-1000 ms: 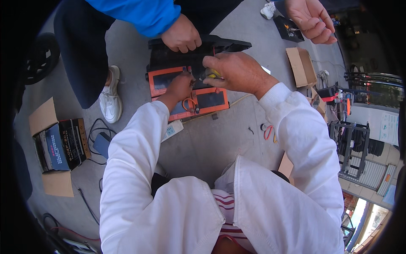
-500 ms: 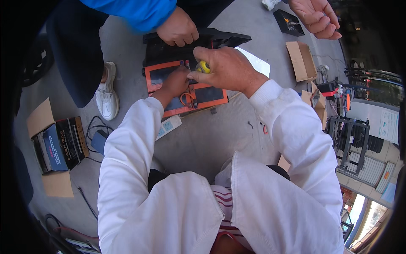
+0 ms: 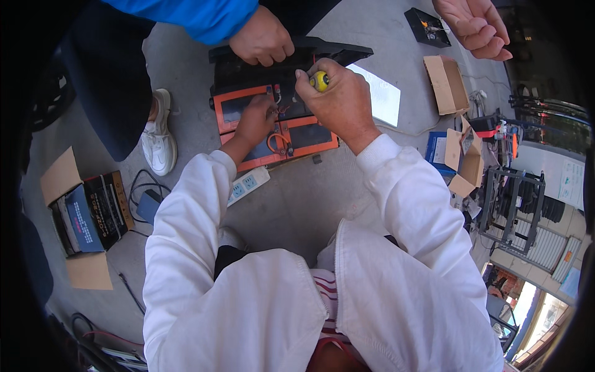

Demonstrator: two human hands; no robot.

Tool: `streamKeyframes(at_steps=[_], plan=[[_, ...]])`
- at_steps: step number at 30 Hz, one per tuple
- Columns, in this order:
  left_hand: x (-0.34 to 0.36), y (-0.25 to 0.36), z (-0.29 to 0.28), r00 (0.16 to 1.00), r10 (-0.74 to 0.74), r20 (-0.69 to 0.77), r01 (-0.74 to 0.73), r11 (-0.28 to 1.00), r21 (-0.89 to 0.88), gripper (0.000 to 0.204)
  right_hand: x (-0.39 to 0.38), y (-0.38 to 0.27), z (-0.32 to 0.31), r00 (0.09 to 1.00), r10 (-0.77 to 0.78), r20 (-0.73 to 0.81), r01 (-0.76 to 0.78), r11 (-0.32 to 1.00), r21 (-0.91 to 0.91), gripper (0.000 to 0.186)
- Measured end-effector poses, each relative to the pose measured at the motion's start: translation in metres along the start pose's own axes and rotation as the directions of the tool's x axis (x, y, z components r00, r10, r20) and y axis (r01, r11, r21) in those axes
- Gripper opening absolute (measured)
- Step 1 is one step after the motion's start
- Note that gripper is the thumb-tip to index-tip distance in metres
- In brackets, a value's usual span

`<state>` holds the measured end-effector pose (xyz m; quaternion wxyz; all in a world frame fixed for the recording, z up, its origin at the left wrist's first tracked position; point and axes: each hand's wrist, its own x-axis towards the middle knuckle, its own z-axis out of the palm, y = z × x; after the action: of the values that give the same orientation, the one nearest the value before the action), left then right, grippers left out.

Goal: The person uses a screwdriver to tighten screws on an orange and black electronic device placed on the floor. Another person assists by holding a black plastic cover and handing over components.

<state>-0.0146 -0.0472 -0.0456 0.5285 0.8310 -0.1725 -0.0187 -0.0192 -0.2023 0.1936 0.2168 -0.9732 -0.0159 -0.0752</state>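
My right hand (image 3: 346,102) is wrapped round the yellow-and-black handle of a screwdriver (image 3: 319,80); its shaft is hidden from view. Below it lie dark battery blocks (image 3: 307,137) with orange edges, set side by side in a black case. My left hand (image 3: 254,124) rests over the blocks, fingertips drawn together by small reddish wires (image 3: 283,110); whether they pinch anything is hidden. An orange cable loop (image 3: 277,144) lies on the near blocks. At the far side, a co-worker's hand (image 3: 263,37) grips the raised black lid (image 3: 328,48).
Another hand (image 3: 476,28) hangs at the upper right, near a black tray (image 3: 427,28). Open cardboard boxes stand right (image 3: 446,87) and left (image 3: 90,270). A white power strip (image 3: 249,185) lies before the batteries. A co-worker's white shoe (image 3: 160,139) is at left.
My right hand has moved right and slightly away from my left hand, carrying the screwdriver. The wires by my left fingertips now show. The hand at the upper right has shifted slightly right.
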Motion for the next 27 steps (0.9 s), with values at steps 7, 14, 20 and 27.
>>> streamKeyframes(at_steps=[7, 14, 20, 27], plan=[[0.001, -0.004, 0.006, 0.998, -0.069, -0.005, 0.068, 0.997, -0.027, 0.017, -0.010, 0.002, 0.010, 0.993, 0.027, -0.113, -0.029, 0.999, -0.022, 0.040], [0.006, 0.006, 0.006, 0.997, -0.073, 0.013, 0.070, 0.989, 0.127, 0.014, -0.010, 0.001, 0.009, 0.993, 0.063, -0.102, -0.061, 0.998, 0.018, 0.045], [0.010, 0.014, 0.004, 0.995, -0.090, 0.035, 0.086, 0.992, 0.088, 0.013, -0.008, 0.009, -0.003, 0.989, -0.136, -0.052, 0.132, 0.988, -0.075, 0.044], [0.014, 0.017, 0.010, 0.996, -0.070, 0.049, 0.062, 0.988, 0.143, 0.010, -0.012, 0.029, -0.066, 0.969, -0.139, -0.204, 0.124, 0.988, -0.089, 0.044]])
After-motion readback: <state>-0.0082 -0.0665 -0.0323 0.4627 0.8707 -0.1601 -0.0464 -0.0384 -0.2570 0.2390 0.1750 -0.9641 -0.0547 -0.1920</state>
